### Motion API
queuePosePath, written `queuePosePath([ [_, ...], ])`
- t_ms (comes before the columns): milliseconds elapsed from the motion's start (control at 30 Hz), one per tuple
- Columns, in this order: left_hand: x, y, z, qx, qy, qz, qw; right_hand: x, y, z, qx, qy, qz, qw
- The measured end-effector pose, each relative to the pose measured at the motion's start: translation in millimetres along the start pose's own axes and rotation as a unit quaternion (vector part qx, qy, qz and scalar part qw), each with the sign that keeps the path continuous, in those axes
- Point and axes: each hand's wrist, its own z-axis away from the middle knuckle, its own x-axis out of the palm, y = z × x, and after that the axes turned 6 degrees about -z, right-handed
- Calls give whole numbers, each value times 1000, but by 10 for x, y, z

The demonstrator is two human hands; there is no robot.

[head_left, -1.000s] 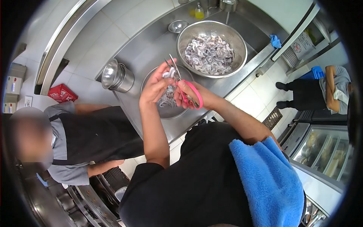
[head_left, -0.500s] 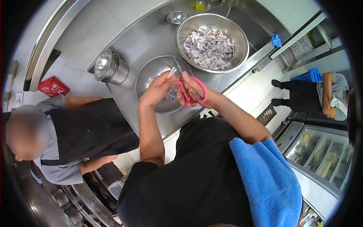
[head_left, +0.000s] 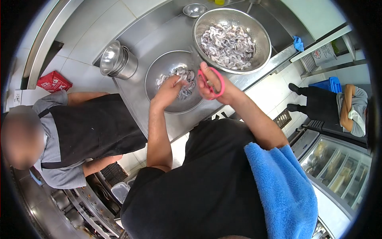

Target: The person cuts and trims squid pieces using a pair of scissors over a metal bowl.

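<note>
My right hand (head_left: 211, 85) grips scissors (head_left: 220, 81) with pink handles; the blades are blurred and point up toward the large colander. Over the metal mixing bowl (head_left: 153, 85), my left hand (head_left: 169, 92) has its fingers pinched together on what looks like a piece of squid, mostly hidden by the fingers. Several greyish-white squid pieces (head_left: 186, 91) lie in that bowl, just beyond my left fingertips. Behind my right hand, a big perforated colander (head_left: 266, 46) holds a heap of squid strips (head_left: 229, 46).
Stacked metal pots (head_left: 129, 65) stand at the counter's left, and a small metal bowl (head_left: 195, 10) at the back. A blue cloth (head_left: 298, 43) lies on the right edge. One person (head_left: 91, 127) stands close on my left; another (head_left: 352, 107) is farther off at right.
My hands have moved apart. The left has lowered toward the bowl's squid, while the right has shifted right and up with the scissors. The camera view has tilted slightly.
</note>
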Motion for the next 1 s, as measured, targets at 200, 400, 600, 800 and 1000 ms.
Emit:
queuePosePath([
  [200, -86, -66, -63, -66, 65, -114, 989, -154, 132, -44, 78, 67, 7, 995],
  [400, -70, 43, -23, -55, 63, -14, 996, -246, 315, -153, 33, 109, 183, 977],
  [600, -4, 348, 60, -16, 6, 86, 996, -319, 290, -458, -173, 142, 422, 879],
  [800, 104, 306, 30, 13, 58, 116, 991, -196, 210, -499, -164, 119, 439, 875],
  [1000, 79, 506, 125, -4, 66, 17, 998, -279, 232, -559, -159, 108, 490, 850],
])
